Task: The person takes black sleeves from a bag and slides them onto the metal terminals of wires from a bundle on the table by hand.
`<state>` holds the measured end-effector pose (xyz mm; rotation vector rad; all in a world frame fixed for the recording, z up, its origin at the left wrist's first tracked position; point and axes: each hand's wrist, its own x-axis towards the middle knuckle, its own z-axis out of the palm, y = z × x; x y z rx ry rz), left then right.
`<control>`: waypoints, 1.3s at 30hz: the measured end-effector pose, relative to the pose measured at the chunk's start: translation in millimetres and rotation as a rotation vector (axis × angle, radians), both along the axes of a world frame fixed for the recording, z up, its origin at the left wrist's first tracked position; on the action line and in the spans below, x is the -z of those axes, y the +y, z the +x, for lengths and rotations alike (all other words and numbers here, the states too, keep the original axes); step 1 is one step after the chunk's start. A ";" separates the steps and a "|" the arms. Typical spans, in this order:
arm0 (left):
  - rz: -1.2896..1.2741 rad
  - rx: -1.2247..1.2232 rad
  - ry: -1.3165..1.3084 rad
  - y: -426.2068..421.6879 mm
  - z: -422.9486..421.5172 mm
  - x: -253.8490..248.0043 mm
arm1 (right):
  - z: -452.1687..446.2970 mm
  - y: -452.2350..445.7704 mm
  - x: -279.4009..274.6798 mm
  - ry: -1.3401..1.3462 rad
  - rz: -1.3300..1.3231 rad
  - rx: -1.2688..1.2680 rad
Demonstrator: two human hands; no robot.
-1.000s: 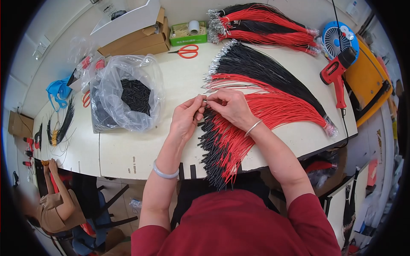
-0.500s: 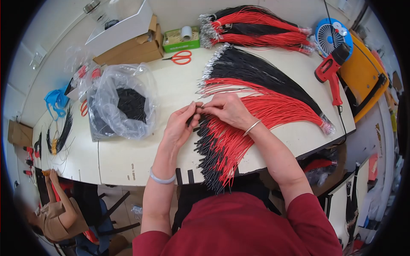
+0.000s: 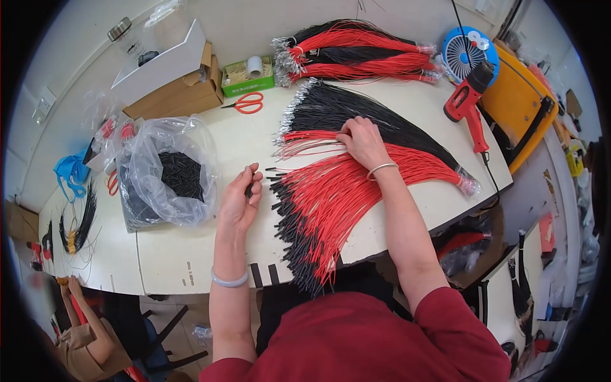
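Note:
My left hand [image 3: 240, 200] is curled above the table with a few short black tubes [image 3: 249, 190] in its fingers. To its right, my right hand [image 3: 366, 146] pinches at the upper red wires, over the border between the black wires [image 3: 363, 105] and the fanned red wires [image 3: 356, 188]. The fingertips partly hide what they grip. Many of the red wires end in black sleeves [image 3: 293, 235] at the table's front edge. Those nearest my right hand have bare ends. Silver terminals [image 3: 294, 108] tip the black wires. A clear plastic bag [image 3: 207, 162] holds many loose black tubes.
Behind lie bundled red and black wires [image 3: 363, 44], orange-handled scissors [image 3: 249, 103], a green box [image 3: 245, 83] and a cardboard box [image 3: 178, 95]. On the right are a red heat gun [image 3: 468, 105] and a blue fan [image 3: 468, 54]. A co-worker [image 3: 89, 337] sits at lower left.
My hands were together at the wire ends and have parted. The right has moved up and right onto the wires; the left has drawn back left. The camera view has shifted slightly.

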<state>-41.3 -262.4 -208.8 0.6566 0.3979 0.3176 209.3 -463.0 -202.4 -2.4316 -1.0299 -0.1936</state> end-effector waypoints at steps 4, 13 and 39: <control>-0.025 -0.075 0.034 -4.9 2.0 -1.6 | 0.8 5.4 -1.0 0.016 -0.064 0.035; 0.038 -0.097 0.044 -13.0 3.8 -10.7 | -17.6 7.1 -20.6 -0.090 0.330 -0.104; 0.115 -0.021 0.068 -28.9 8.6 -21.0 | -98.6 38.2 -21.1 0.058 0.345 -0.590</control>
